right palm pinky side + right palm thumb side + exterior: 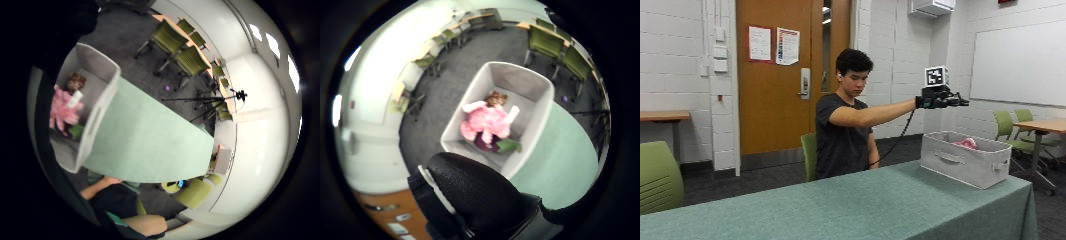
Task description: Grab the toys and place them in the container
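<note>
Outside view: gloved right hand point(941, 98) is raised well above the grey container point(965, 157), which sits at the far end of the green table point(840, 205). Fingers look straight-ish, holding nothing. Thumb-side palm view shows a pink doll point(487, 122) lying inside w/ a small green toy point(508, 145) beside it — no other toys seen on the cloth. Risks: container is near the table's edge & corner, so a careless bump on the way down could shove it off; a toy hidden from these views could also get missed.

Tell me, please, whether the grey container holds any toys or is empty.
Not empty: the container holds a pink doll and a green toy, seen from above in the thumb side palm view.
</note>
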{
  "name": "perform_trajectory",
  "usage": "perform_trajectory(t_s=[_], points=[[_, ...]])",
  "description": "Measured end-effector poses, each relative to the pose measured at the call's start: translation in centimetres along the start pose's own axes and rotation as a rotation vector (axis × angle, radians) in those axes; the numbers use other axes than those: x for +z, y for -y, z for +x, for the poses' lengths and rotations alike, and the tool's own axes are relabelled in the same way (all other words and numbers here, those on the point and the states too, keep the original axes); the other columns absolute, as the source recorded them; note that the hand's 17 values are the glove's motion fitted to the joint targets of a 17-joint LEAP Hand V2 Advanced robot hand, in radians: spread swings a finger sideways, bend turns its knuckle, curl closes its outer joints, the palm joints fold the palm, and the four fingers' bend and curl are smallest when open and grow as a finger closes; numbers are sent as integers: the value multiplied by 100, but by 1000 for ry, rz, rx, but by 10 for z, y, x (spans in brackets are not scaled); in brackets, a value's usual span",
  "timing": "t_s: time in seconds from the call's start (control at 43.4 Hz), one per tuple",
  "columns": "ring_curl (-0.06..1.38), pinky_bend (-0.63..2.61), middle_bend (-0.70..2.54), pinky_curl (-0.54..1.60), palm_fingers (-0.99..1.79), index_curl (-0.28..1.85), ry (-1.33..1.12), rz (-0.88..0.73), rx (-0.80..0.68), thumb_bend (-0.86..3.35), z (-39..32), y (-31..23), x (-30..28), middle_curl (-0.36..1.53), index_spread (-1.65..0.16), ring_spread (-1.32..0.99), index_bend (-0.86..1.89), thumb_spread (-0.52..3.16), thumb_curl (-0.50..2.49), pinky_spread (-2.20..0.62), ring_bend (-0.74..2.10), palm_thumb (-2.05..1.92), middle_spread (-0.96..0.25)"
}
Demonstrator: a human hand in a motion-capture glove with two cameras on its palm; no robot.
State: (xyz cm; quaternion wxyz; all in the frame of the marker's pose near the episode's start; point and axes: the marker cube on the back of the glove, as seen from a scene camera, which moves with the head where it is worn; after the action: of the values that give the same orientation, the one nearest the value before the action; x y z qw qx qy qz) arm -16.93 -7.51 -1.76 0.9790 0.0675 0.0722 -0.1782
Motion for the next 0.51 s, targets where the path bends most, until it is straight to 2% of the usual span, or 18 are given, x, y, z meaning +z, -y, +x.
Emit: perform_trajectory(t_s=[0.138, 0.184, 0.23, 0.276, 0.368, 0.506], points=[[25, 77, 32, 34, -7, 46, 224, -12, -216, -18, 55, -76, 1, 39, -16, -20, 14, 88, 32, -10, 41, -26, -6], [25, 78, 31, 34, -4, 45, 196, -21, -147, -18, 74, -93, 8, 39, -16, -21, 14, 88, 30, -11, 42, -26, -6], [25, 78, 31, 34, -3, 44, 100, -32, 45, -18, 97, -100, 18, 39, -17, -21, 14, 88, 27, -11, 42, -26, -6], [25, 79, 32, 34, -3, 43, 50, -40, 175, -17, 117, -110, 28, 40, -17, -21, 14, 88, 25, -11, 41, -26, -6], [26, 79, 31, 34, -2, 43, 64, -32, 251, -17, 148, -138, 45, 40, -17, -22, 15, 88, 22, -11, 41, -25, -5], [26, 77, 30, 34, 0, 43, 82, -66, 278, -16, 168, -163, 66, 40, -18, -22, 18, 88, 17, -11, 40, -24, -5]])
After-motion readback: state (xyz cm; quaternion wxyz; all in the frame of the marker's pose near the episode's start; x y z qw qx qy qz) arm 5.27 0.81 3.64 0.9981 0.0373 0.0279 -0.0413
